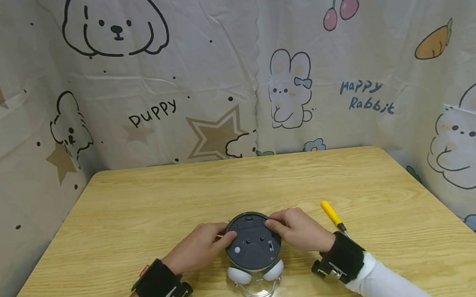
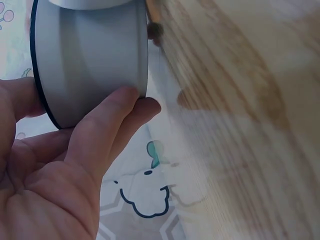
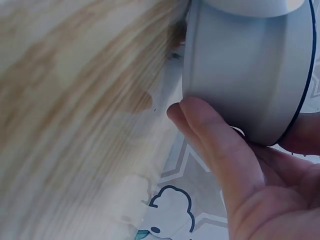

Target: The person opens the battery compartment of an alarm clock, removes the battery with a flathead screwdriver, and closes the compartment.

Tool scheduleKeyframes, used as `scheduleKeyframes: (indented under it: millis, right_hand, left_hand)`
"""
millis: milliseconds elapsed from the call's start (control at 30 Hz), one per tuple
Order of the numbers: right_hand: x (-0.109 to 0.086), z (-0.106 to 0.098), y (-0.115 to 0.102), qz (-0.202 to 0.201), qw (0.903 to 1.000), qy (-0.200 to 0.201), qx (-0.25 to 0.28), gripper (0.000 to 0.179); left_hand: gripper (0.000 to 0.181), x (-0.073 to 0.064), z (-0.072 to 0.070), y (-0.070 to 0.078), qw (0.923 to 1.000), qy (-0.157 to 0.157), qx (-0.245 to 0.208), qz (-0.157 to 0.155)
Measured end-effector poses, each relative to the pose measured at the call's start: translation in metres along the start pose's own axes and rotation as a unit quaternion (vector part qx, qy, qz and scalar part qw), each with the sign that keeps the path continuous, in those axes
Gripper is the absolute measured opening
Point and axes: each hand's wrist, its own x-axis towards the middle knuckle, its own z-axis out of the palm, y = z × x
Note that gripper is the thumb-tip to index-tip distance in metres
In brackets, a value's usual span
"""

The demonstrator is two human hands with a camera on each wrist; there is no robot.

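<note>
A round twin-bell alarm clock (image 1: 254,257) shows its dark back in the head view, its white bells and wire handle pointing toward me. My left hand (image 1: 200,247) grips its left edge, thumb on the back cover. On the opposite edge my right hand (image 1: 299,228) holds it the same way. In the left wrist view the fingers (image 2: 100,135) lie along the pale side wall of the clock (image 2: 92,55). The right wrist view has fingers (image 3: 220,140) under the clock's casing (image 3: 240,70). The clock's face is hidden.
A screwdriver with a yellow handle (image 1: 331,212) lies on the wooden table (image 1: 160,189), its shaft partly behind my right wrist. Printed curtains (image 1: 222,73) hang behind and at both sides of the table.
</note>
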Motion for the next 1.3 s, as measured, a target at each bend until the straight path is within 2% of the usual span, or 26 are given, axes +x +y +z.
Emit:
scheduleKeyframes:
  millis: [233,533,900,1300]
  right_hand:
    - [-0.0013,0.0003,0.0,0.002,0.9999,0.009,-0.011,0.025]
    - [-0.002,-0.0009,-0.0004,0.0,0.9999,0.0,-0.01,0.027]
    - [-0.0012,0.0008,0.0024,-0.003,1.0,-0.003,-0.005,0.03]
    - [-0.0002,0.0009,0.0042,0.002,1.0,-0.008,-0.001,0.03]
  left_hand:
    - [0.031,0.0025,0.0013,0.0017,0.9995,-0.019,0.018,-0.016]
    - [0.033,0.0003,0.0013,0.0029,0.9998,-0.017,0.008,-0.006]
    - [0.045,0.0012,0.0031,0.0016,0.9999,-0.008,0.006,0.005]
    - [0.046,-0.0006,0.0026,0.0033,0.9999,-0.015,-0.003,-0.004]
